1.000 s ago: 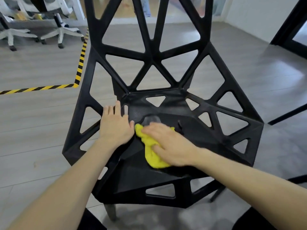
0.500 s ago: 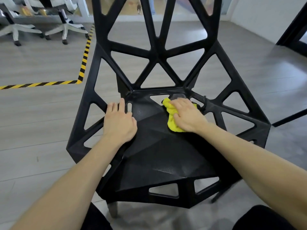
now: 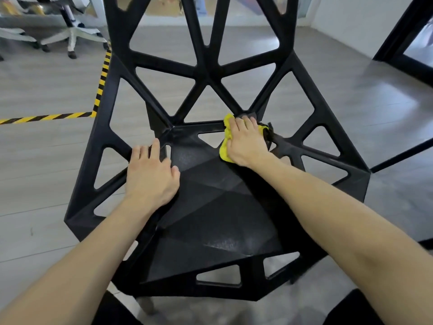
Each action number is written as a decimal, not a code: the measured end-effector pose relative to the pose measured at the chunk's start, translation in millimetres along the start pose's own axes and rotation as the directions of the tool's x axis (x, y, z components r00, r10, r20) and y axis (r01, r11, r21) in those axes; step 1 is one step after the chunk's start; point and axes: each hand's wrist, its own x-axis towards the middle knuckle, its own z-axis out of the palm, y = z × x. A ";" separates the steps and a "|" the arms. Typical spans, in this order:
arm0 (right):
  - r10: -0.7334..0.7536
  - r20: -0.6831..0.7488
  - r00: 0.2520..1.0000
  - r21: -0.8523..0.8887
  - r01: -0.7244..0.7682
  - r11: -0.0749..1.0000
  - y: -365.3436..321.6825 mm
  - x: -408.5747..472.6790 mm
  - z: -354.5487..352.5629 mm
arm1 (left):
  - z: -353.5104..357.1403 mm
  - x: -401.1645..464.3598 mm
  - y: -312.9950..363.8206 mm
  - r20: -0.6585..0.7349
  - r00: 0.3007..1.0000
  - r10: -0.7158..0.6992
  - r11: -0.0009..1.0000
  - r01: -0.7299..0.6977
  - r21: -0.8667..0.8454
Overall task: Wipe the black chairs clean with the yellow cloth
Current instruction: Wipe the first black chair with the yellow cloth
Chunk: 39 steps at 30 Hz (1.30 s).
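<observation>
A black plastic chair (image 3: 210,214) with triangular cut-outs fills the middle of the view, its seat facing me. My right hand (image 3: 246,141) lies flat on the yellow cloth (image 3: 225,146) and presses it against the back right corner of the seat, where the seat meets the backrest. Most of the cloth is hidden under the palm. My left hand (image 3: 150,174) rests flat on the seat's left side, fingers straight, holding nothing.
Grey plank floor (image 3: 46,160) lies all around. Yellow-and-black hazard tape (image 3: 98,95) runs along the floor at left. White office chair bases (image 3: 70,36) stand at the far left. A dark frame (image 3: 398,36) stands at the upper right.
My right hand has slid the yellow cloth from the seat's front middle up and right to the back corner. My left hand has stayed on the seat's left side.
</observation>
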 end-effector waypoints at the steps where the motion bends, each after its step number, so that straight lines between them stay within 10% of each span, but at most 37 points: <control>1: -0.026 -0.011 1.000 -0.022 0.025 0.999 3.6 -16.5 -4.5 | -0.2 -2.1 -0.3 -0.008 1.000 0.010 1.000 -0.010 -0.010; 6: -0.046 -0.063 0.997 -0.112 0.038 0.993 43.5 -127.7 -2.6 | 0.2 -13.2 2.3 -0.045 0.998 0.039 0.998 -0.042 -0.055; 14: 0.015 0.077 0.997 -0.151 -0.003 0.989 20.8 -46.3 -7.9 | 4.2 -15.7 7.1 -0.049 0.999 0.022 0.997 -0.025 -0.069; 20: -0.053 -0.111 0.992 -0.219 0.028 0.975 82.4 -196.1 -22.5 | -0.1 -16.1 9.2 0.083 0.995 0.061 0.998 -0.058 -0.037; 28: 0.026 0.078 0.997 -0.152 -0.014 0.988 32.7 -79.1 -9.3 | -25.9 13.6 70.9 0.082 0.973 0.214 0.904 -0.165 -0.394; 34: 0.048 -0.075 0.996 -0.179 -0.061 0.982 67.3 -201.6 -19.3 | -18.5 54.9 98.0 0.159 0.930 0.331 0.847 -0.219 -0.484; 39: 0.001 -0.163 0.987 -0.235 -0.040 0.971 53.1 -108.0 0.2 | -2.0 54.4 105.9 0.186 0.927 0.326 0.837 -0.191 -0.513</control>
